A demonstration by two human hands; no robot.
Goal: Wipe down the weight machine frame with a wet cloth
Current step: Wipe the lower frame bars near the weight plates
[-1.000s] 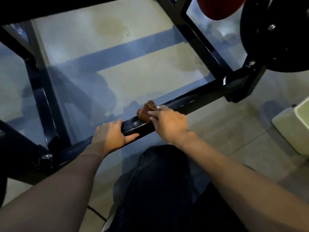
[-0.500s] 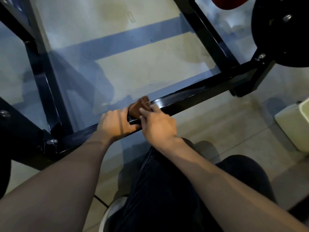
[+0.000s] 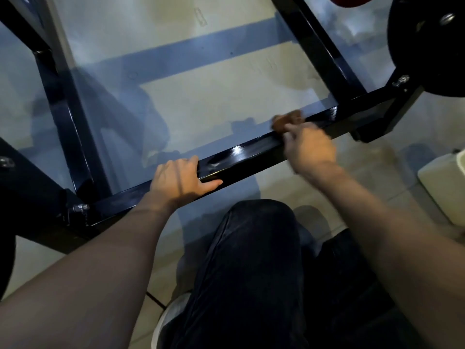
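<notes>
A black steel frame bar (image 3: 241, 153) of the weight machine runs low across the floor from lower left to upper right, glossy and wet in the middle. My right hand (image 3: 310, 147), motion-blurred, holds a small brown cloth (image 3: 289, 120) against the bar's top near its right end. On the bar's left part my left hand (image 3: 177, 178) grips, fingers over the far edge and thumb along the near face.
Other black frame members run back at the left (image 3: 73, 127) and right (image 3: 324, 54). A black weight plate (image 3: 427, 46) hangs at the upper right, and a white container (image 3: 442, 182) stands on the floor at the right. My dark-trousered knee (image 3: 259, 248) is below the bar.
My right hand has slid the cloth along the bar to the right, away from my left hand. The left hand keeps its hold on the bar.
</notes>
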